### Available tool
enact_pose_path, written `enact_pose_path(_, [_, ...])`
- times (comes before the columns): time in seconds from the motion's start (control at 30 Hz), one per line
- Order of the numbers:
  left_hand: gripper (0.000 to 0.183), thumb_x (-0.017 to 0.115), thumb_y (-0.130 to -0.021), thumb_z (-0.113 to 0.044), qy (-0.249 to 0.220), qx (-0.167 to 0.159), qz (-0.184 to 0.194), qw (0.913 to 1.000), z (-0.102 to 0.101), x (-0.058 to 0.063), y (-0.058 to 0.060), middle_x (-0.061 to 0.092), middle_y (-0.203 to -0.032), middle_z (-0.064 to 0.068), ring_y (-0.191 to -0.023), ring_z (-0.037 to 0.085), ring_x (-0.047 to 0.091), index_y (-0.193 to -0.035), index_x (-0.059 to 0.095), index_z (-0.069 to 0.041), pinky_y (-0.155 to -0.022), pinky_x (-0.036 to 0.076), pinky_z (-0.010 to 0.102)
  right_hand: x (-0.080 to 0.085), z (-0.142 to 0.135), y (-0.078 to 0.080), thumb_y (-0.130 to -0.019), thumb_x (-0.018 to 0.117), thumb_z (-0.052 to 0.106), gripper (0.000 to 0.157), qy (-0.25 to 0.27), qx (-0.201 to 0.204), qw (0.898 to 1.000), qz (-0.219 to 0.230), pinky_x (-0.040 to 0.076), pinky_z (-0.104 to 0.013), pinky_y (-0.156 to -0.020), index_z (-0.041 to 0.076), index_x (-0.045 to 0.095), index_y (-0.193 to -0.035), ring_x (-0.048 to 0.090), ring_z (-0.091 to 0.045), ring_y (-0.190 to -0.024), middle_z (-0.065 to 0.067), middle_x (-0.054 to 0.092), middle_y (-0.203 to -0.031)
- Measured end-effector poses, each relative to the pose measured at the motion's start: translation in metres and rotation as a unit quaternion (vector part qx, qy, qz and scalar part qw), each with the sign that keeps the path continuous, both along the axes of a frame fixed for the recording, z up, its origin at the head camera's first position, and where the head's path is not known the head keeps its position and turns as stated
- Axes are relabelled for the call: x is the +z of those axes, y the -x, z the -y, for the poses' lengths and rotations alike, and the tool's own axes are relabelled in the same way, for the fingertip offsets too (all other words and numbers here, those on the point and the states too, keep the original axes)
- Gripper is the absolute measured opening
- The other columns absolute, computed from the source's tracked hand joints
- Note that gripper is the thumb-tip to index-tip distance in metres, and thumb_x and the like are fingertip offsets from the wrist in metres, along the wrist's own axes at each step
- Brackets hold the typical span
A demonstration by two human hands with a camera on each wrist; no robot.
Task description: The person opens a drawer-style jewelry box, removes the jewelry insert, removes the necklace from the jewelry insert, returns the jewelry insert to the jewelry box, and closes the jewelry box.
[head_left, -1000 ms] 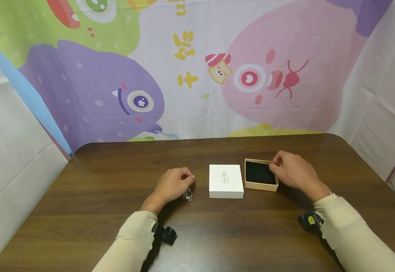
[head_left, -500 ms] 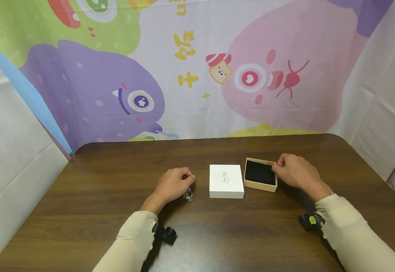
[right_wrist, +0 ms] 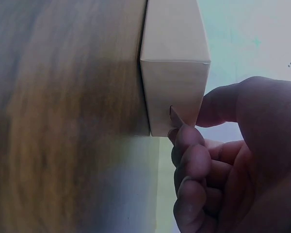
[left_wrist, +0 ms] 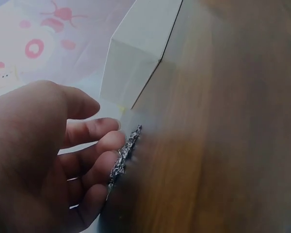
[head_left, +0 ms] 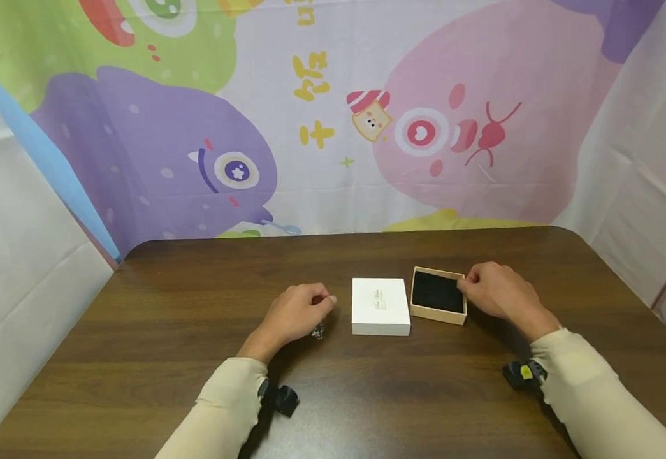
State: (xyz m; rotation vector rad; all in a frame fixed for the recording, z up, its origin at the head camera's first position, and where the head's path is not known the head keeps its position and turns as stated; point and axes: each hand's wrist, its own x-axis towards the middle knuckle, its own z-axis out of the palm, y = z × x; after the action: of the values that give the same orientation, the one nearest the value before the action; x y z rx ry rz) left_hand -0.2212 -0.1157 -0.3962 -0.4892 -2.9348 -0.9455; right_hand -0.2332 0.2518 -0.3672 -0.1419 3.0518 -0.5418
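My right hand (head_left: 499, 290) grips the right side of an open cardboard jewelry box (head_left: 438, 315), thumb at the upper edge and fingers against the outer wall. A black pad (head_left: 438, 291) lies inside this tan box. In the right wrist view, my fingertips (right_wrist: 186, 138) meet the end wall by a small tab (right_wrist: 175, 116). My left hand (head_left: 294, 312) rests on the table with loosely bent fingers, thumb apart from them. Beside those fingers lies a small heap of silvery chain (left_wrist: 123, 155), mostly hidden by the hand in the head view.
A white box lid (head_left: 380, 307) with gold lettering sits between my hands, close left of the tan box. The brown wooden table (head_left: 367, 395) extends toward me. Behind it hangs a cartoon-printed cloth (head_left: 321, 178).
My left hand has shifted slightly right, covering more of the chain. My right hand has moved a little toward me at the box's edge, and the box has shifted slightly left.
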Motion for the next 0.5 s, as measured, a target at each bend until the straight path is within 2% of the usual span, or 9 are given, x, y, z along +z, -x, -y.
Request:
enact_pose_path(0.27, [0.028,0.059,-0.1,-0.037,-0.034,-0.046,0.031,0.9979,-0.0046,-0.0003,-0.0018,0.059,-0.065,-0.008,-0.056,0.012,0.056,-0.079,0.067,-0.02,-0.061,0.045,0.035,0.001,0.0006,0.0009,-0.095,0.053,0.036,0.028,0.003,-0.004,1.0,0.005,0.037,-0.036,-0.054,0.014,0.064,-0.082,0.053,-0.022,-0.069,-0.002,0.056,-0.075])
enact_pose_path(0.37, [0.027,0.059,-0.1,-0.036,-0.038,-0.065,0.032,0.9966,-0.0071,-0.0015,-0.0022,0.06,-0.067,-0.008,-0.057,0.011,0.057,-0.08,0.067,-0.02,-0.061,0.047,0.035,0.001,0.0005,0.001,-0.095,0.053,0.037,0.029,0.002,-0.007,1.0,0.005,0.038,-0.036,-0.054,0.013,0.065,-0.085,0.053,-0.022,-0.07,-0.002,0.057,-0.077])
enact_pose_path(0.5, [0.026,0.058,-0.101,-0.036,-0.031,-0.071,0.026,0.9966,-0.0101,-0.0021,-0.0028,0.062,-0.069,-0.009,-0.061,0.011,0.057,-0.082,0.068,-0.021,-0.061,0.047,0.034,0.0008,0.0005,0.0014,-0.096,0.053,0.038,0.031,0.001,-0.009,1.0,0.006,0.038,-0.036,-0.054,0.013,0.065,-0.085,0.053,-0.022,-0.07,-0.002,0.057,-0.076])
